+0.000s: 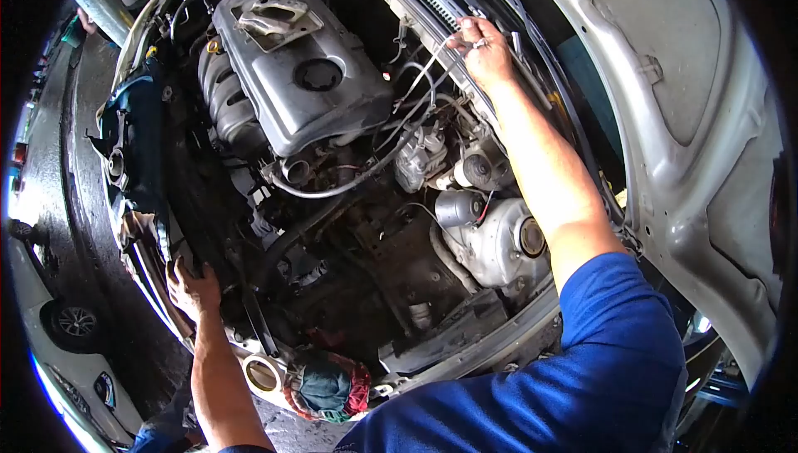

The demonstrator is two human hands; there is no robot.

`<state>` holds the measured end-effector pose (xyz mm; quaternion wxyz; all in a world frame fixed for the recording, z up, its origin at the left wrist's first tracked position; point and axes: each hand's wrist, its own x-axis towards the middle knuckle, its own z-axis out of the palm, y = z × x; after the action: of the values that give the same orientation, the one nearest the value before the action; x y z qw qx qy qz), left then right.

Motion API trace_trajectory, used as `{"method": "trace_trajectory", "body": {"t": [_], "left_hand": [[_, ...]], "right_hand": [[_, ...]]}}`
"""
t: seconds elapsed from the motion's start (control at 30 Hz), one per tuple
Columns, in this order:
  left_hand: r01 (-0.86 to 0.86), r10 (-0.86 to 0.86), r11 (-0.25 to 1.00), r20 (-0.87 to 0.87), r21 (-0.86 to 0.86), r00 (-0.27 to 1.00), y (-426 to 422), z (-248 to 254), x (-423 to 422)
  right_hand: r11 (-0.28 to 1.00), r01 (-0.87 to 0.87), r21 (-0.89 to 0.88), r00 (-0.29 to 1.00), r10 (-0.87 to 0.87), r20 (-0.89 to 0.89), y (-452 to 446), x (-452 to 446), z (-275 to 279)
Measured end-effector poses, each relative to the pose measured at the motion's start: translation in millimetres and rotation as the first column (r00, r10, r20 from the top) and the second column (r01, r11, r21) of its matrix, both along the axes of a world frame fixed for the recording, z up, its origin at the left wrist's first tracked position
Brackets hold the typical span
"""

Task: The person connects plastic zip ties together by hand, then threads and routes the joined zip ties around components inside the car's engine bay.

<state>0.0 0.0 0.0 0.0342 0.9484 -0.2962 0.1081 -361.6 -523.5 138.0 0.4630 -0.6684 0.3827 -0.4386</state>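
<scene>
Our left hand, fingers loosely spread, rested by the left front rail, probably bracing our lean. Well apart from it, our right hand pinched what looked like slim cables at the bay's far right edge, seemingly keeping them off the engine cover.

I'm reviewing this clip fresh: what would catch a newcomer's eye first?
Probably the big grey engine cover in the upper middle, with a loose-looking metal part sitting on top. Next, the raised hood filling the right side of the view. Then the bare hands: the left hand at the bay's left edge, the right hand at the upper right.
</scene>
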Motion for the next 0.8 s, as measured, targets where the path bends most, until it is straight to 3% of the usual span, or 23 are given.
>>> {"method": "trace_trajectory", "body": {"t": [0.1, 0.3, 0.33, 0.5, 0.57, 0.67, 0.77, 0.8], "left_hand": [[-0.109, 0.105, 0.994, -0.131, -0.022, 0.986, -16, 4, -6], [-0.080, 0.076, 0.996, -0.075, -0.048, 0.994, -4, -2, -6], [-0.085, 0.082, 0.996, -0.084, -0.025, 0.993, -7, 4, -9], [-0.121, 0.121, 0.993, -0.122, 0.003, 0.985, -9, 12, -11], [-0.148, 0.152, 0.988, -0.142, 0.041, 0.978, -10, 17, -13], [-0.115, 0.116, 0.993, -0.132, 0.016, 0.985, -10, 17, -14], [-0.113, 0.115, 0.993, -0.124, 0.024, 0.986, -10, 17, -14], [-0.108, 0.111, 0.994, -0.124, 0.033, 0.986, -10, 16, -15]], "right_hand": [[0.986, 0.050, -0.161, 0.996, -0.061, -0.067, -6, 3, 4], [0.993, 0.058, -0.103, 0.987, -0.072, -0.145, 4, -3, 7], [0.998, 0.051, -0.038, 0.998, -0.053, -0.040, 17, -4, 15], [0.955, -0.026, 0.297, 0.987, -0.022, 0.157, 85, -58, 35], [0.920, -0.038, 0.390, 0.989, -0.022, 0.148, 108, -90, 32], [0.916, -0.054, 0.398, 0.989, -0.008, 0.151, 144, -129, 17], [0.919, 0.002, 0.395, 0.984, 0.070, -0.167, 173, -149, 9], [0.945, -0.047, 0.323, 0.967, 0.124, -0.222, 180, -153, 7]]}}
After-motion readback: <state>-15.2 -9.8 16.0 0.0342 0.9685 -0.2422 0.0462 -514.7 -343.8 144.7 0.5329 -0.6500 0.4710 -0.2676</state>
